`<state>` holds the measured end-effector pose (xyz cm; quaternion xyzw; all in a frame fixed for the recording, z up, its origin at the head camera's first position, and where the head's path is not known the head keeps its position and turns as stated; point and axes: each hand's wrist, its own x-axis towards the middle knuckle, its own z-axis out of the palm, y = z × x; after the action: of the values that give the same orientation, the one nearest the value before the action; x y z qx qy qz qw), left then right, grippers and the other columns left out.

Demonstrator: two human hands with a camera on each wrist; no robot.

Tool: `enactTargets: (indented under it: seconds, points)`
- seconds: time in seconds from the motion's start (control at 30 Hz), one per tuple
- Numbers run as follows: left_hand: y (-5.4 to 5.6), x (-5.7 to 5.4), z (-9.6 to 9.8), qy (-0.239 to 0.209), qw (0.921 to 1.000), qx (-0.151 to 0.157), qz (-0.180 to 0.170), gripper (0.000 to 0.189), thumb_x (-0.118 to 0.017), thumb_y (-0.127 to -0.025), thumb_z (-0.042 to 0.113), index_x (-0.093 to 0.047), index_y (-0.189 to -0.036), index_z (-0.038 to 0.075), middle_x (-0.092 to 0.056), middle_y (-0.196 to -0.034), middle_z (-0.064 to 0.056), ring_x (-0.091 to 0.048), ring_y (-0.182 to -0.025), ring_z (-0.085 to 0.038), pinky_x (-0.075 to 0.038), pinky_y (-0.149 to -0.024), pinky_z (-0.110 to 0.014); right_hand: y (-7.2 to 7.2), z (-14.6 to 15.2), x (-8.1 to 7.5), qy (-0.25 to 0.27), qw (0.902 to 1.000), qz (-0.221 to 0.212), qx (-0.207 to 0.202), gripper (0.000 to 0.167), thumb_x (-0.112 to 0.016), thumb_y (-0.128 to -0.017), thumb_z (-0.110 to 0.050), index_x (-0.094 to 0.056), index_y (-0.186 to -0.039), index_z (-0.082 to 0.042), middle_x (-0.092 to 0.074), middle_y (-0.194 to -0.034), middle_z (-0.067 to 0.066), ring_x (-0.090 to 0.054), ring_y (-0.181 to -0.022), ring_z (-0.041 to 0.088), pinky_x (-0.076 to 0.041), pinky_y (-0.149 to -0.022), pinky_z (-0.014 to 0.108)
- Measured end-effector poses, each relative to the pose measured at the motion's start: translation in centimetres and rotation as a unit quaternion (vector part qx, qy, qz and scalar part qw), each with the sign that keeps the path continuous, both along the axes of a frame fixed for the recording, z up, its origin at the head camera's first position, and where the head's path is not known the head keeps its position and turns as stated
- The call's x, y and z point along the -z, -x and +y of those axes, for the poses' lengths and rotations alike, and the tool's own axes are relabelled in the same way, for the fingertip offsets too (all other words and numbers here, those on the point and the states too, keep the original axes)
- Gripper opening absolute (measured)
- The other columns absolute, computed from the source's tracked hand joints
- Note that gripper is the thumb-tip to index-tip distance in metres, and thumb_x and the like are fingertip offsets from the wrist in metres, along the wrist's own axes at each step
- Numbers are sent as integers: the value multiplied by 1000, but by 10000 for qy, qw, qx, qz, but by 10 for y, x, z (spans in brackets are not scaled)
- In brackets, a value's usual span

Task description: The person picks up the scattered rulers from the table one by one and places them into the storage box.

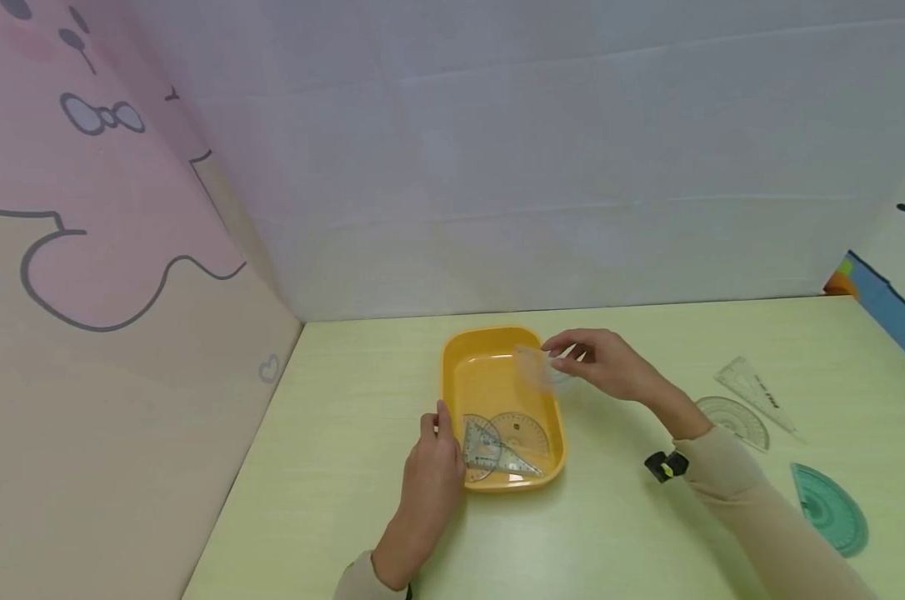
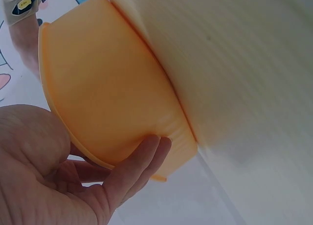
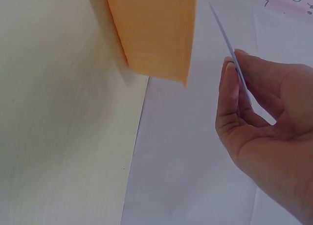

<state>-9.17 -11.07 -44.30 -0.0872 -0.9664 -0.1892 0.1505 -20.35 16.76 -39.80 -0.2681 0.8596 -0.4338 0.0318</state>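
A yellow plastic tray [image 1: 490, 342] stands on the table, with a clear round-edged protractor [image 1: 523, 429], a clear set square [image 1: 516, 462] and another clear curved piece overlapping in its near end. My left hand [image 1: 433, 462] grips the tray's left rim; in the left wrist view, two fingers [image 2: 142, 161] lie against its outer wall. Over the tray's far right rim, my right hand [image 1: 602, 362] pinches a thin, clear flat drawing tool [image 1: 531, 367]. That piece is blurred, and I cannot tell its exact kind. The right wrist view shows the tool [image 3: 227, 39] edge-on between thumb and fingers.
Right of the tray, another clear protractor [image 1: 733, 421] lies beside a clear set square [image 1: 756, 392]. Closer to me is a green protractor [image 1: 831, 508]. A pale cloth wall [image 1: 497, 167] rises behind the light table [image 1: 347, 400], and a patterned wall [image 1: 122, 417] borders its left.
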Motion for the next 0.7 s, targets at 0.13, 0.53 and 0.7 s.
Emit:
enactTargets:
  seconds: [0.13,0.53,0.7]
  points:
    - [0,0,0,2,10000,5,-7,48,-66,-95,-4,-51,-139,-18,-58,-111,-27,-52,-56,-14,-51,-51,-24,2,-5,-1,-88,9999,66,-82,24,-67,-99,-7,-71,-121,1,-71,-115,13,-66,-92,22,-56,-75,28]
    - [1,0,0,-9,10000,-1,-59,49,-66,-94,-4,-51,-139,-17,-58,-110,-27,-52,-57,-15,-52,-52,-25,11,-22,0,-86,9992,211,-331,19,-68,-98,-5,-73,-116,2,-73,-110,12,-66,-88,21,-55,-75,30]
    - [1,2,0,16,10000,-3,-56,49,-67,-94,-4,-51,-139,-17,-58,-110,-27,-52,-57,-15,-52,-52,-25,15,-28,2,-165,9988,154,-432,20,-68,-98,-4,-72,-116,3,-72,-107,12,-66,-87,21,-56,-77,32]
